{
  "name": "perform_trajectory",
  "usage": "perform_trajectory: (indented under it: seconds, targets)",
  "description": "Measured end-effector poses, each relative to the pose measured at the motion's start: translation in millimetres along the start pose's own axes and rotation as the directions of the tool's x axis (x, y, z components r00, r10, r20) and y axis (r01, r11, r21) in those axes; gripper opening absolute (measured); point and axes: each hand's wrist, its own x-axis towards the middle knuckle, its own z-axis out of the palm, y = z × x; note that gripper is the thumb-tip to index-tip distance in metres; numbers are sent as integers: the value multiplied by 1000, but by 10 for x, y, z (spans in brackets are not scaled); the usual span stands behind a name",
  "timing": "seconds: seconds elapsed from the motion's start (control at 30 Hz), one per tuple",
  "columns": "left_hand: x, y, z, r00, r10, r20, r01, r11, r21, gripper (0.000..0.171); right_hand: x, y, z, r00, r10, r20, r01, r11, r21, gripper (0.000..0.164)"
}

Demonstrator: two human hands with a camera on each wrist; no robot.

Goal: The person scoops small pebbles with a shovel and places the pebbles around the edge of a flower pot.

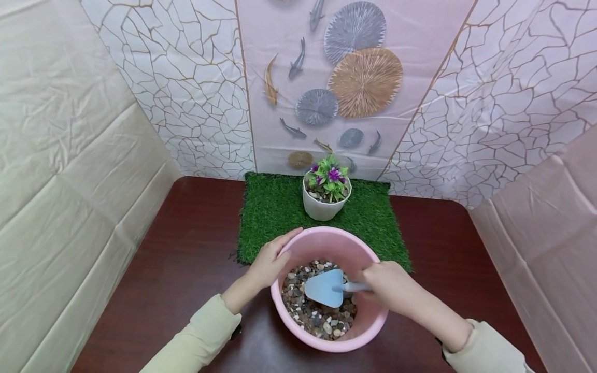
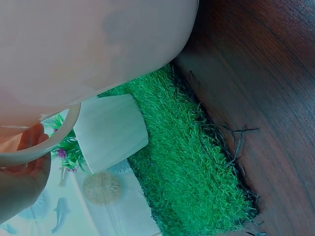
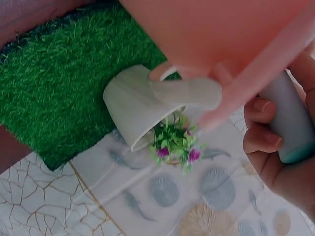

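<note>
A pink plastic basin (image 1: 328, 345) stands on the table with mixed pebbles (image 1: 310, 321) covering its bottom. My left hand (image 1: 270, 263) grips the basin's left rim; in the left wrist view its fingers (image 2: 37, 169) curl over that rim. On the right side my right hand (image 1: 393, 286) holds the grey handle of a small light-blue trowel (image 1: 324, 288). The trowel's blade lies over the pebbles inside the basin, pointing left; whether it touches them is hard to tell. In the right wrist view, curled fingers (image 3: 263, 140) wrap the handle (image 3: 288, 115).
Behind the basin, a white pot (image 1: 323, 208) with a purple-flowered plant (image 1: 330, 175) stands on a green artificial grass mat (image 1: 272, 207). The dark wooden table (image 1: 186, 243) is bordered by patterned cloth walls (image 1: 205, 103) at the back and sides.
</note>
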Motion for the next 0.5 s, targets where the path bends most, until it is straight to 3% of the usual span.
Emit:
perform_trajectory:
  seconds: [0.27,0.43,0.5]
  targets:
    - [2,5,6,1000,3,-1,-3,1000,-8,52,76,-111,212,996,-87,-16,88,996,10,16]
    - [3,2,-1,1000,-18,3,18,1000,-16,53,123,-137,283,997,-72,-42,72,997,9,21]
    - [7,8,13,1000,-22,-4,22,1000,-21,52,126,-154,323,996,-68,-59,64,996,-57,15]
